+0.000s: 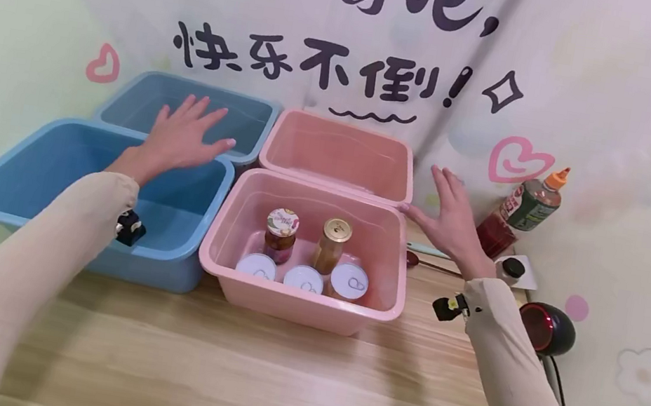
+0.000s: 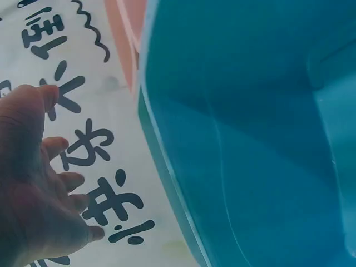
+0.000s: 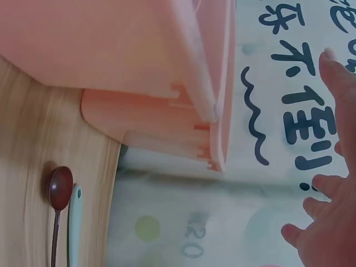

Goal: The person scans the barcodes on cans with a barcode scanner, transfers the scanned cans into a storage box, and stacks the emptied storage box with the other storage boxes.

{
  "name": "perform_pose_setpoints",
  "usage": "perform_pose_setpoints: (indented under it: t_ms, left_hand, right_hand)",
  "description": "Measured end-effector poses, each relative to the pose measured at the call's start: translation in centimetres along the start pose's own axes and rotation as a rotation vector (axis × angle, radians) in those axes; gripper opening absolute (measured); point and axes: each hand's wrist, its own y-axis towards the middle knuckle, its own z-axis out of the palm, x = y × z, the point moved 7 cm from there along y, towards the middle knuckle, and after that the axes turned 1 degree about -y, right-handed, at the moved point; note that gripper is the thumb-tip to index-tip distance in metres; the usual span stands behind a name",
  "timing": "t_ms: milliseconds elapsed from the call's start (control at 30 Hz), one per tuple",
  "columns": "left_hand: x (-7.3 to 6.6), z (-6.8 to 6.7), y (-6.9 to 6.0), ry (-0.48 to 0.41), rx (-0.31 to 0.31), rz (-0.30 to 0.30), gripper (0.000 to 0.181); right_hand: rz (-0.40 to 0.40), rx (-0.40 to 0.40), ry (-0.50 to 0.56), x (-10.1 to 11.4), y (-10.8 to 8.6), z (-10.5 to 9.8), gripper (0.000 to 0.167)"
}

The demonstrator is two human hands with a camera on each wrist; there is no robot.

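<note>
My left hand [image 1: 179, 137] is raised over the two blue bins, fingers spread, holding nothing. Below it are the front blue bin [image 1: 165, 254] and the back blue bin [image 1: 258, 106]. To the right of the pink bins, my right hand [image 1: 452, 227] hovers with fingers extended and nothing in it. The front pink bin [image 1: 297, 301] contains a patterned-lid jar [image 1: 282, 223], a gold-topped can [image 1: 331, 246] and several cans with pale lids [image 1: 303, 278]. Behind it stands the back pink bin [image 1: 339, 155]. In the left wrist view, the hand [image 2: 41, 183] appears beside a blue bin [image 2: 250, 111].
At the right stand a sauce bottle [image 1: 522, 213], a small black-capped jar [image 1: 509, 269] and a dark rounded device [image 1: 547, 329] with a cable. A dark red spoon [image 3: 60, 189] lies beside a pale green handle [image 3: 75, 222] on the wooden table [image 1: 273, 372]. A lettered wall covering rises behind.
</note>
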Motion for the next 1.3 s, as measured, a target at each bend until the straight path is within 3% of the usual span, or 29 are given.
perform_pose_setpoints:
  t_ms: [300,600,867,967,1167,1300]
  left_hand:
    - [0.9,2.5,0.6,0.051,0.166,0.055,0.079]
    - [4.0,3.8,0.4,0.056,0.228,0.016,0.083]
    - [4.8,4.8,0.3,0.071,0.289,-0.007,0.082]
    - [4.7,5.0,0.4,0.086,0.295,-0.009,0.08]
    - [4.7,5.2,0.1,0.081,0.307,-0.017,0.082]
    - [5.2,4.9,0.2,0.072,0.306,-0.013,0.084]
  right_hand:
    - [-0.166,0.032,0.095,3.3,0.5,0.1,0.085]
    - [-0.273,0.235,0.089,7.8,0.8,2.1,0.075]
    - [-0.374,0.405,0.023,10.4,1.2,6.4,0.055]
    - [-0.375,0.462,-0.032,11.0,1.2,7.8,0.049]
    - [-0.398,0.527,-0.081,12.0,1.1,10.2,0.019]
    - [-0.329,0.543,-0.047,11.9,1.1,11.1,0.015]
